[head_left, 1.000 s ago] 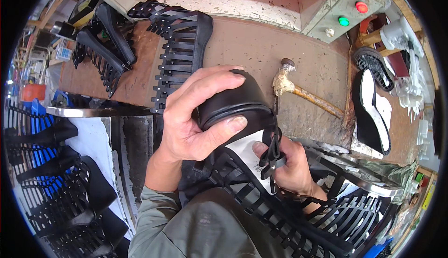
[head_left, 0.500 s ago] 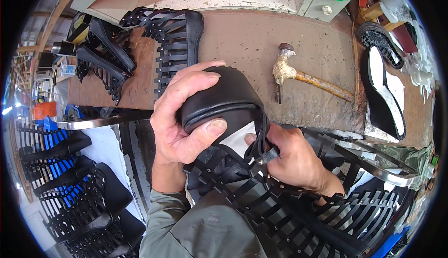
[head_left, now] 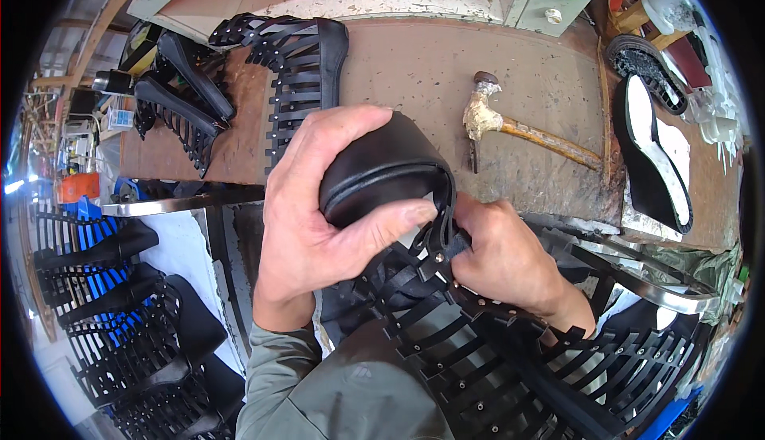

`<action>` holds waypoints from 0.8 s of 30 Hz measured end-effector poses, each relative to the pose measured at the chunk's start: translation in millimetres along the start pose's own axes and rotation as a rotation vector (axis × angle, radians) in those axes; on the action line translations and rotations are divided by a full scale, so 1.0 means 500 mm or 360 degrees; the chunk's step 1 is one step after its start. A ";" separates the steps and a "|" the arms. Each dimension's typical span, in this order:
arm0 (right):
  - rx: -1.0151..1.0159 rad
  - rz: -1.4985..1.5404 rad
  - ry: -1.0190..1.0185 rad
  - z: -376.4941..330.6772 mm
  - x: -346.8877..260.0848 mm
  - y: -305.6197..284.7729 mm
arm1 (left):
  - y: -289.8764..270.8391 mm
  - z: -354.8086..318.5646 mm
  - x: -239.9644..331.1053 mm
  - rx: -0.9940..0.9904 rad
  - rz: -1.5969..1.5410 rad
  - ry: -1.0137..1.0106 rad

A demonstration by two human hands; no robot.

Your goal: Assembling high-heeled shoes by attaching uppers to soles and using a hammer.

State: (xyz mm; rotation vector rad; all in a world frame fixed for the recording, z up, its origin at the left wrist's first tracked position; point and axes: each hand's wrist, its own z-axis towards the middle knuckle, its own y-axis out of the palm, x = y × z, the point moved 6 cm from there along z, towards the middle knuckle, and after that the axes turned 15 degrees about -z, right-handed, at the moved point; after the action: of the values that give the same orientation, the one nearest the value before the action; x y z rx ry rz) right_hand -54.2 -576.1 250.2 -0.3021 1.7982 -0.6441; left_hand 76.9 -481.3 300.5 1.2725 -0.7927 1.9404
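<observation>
A black strappy wedge sandal boot (head_left: 386, 153) is held up over my lap, its thick rounded sole end facing away from me. My left hand (head_left: 307, 217) is closed around that rounded end, with the thumb lying across the inner side and the fingers over the top. At the straps beside the opening, my right hand (head_left: 506, 261) is closed, its fingertips partly hidden by the leather. The long riveted strap shaft (head_left: 470, 352) trails down across my lap to the lower right. A pale lining shows only as a sliver behind my left thumb.
On the workbench (head_left: 398, 66) lie a wooden-handled hammer (head_left: 550, 144) and a strappy boot (head_left: 307, 66). More finished shoes (head_left: 179, 89) rest at its left; a wedge sole (head_left: 649, 149) lies right. Several strappy boots (head_left: 171, 336) hang lower left. A metal rail (head_left: 669, 293) crosses lower right.
My left hand has shifted its grip, the thumb sliding further right across the opening and covering most of the pale lining. The sandal boot has tilted and moved slightly right.
</observation>
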 end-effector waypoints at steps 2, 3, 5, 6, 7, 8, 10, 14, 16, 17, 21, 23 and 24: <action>-0.0032 -0.0156 0.0015 -0.008 -0.001 0.005 | 0.008 -0.010 0.008 0.0080 0.0016 -0.0054; -0.0037 -0.0145 0.0011 -0.010 0.003 0.012 | 0.005 -0.014 0.007 0.0158 0.0020 -0.0106; -0.0001 -0.0203 -0.0020 -0.013 0.012 0.020 | 0.006 -0.014 0.011 0.0153 0.0034 -0.0081; -0.0002 -0.0192 -0.0021 -0.013 0.013 0.021 | 0.006 -0.013 0.013 0.0149 0.0036 -0.0050; 0.0029 -0.0197 -0.0053 -0.014 0.011 0.018 | 0.004 -0.012 0.011 0.0149 0.0045 -0.0058; 0.0062 -0.0202 -0.0085 -0.014 0.010 0.016 | 0.003 -0.010 0.015 0.0105 0.0112 0.0031; 0.0053 -0.0159 -0.0068 -0.011 0.015 0.018 | 0.005 -0.005 0.017 0.0057 0.0178 0.0116; 0.0015 -0.0009 -0.0033 -0.009 0.019 0.010 | 0.001 0.000 0.017 -0.0038 0.0142 0.0073; 0.0004 0.0259 0.0074 -0.007 0.039 0.015 | -0.005 0.001 0.009 -0.0097 0.0164 0.0008; -0.0054 0.0316 0.0183 -0.005 0.049 0.009 | -0.002 0.004 -0.006 -0.0226 -0.0028 0.0003; 0.0071 0.1063 0.0476 -0.016 0.089 0.009 | 0.004 -0.002 -0.067 -0.0620 -0.0378 0.0041; 0.0106 0.1199 0.0455 -0.016 0.083 0.006 | 0.005 0.000 -0.075 -0.0576 -0.0499 0.0030; 0.0172 0.1346 0.0369 -0.013 0.063 0.002 | 0.004 0.002 -0.066 -0.0599 -0.0424 0.0160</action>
State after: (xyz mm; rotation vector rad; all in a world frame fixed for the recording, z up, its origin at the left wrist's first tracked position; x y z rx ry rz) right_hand -70.6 -589.4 225.5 0.6104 1.8819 -0.1659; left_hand 85.7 -490.1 269.8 0.9892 -0.8421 1.5429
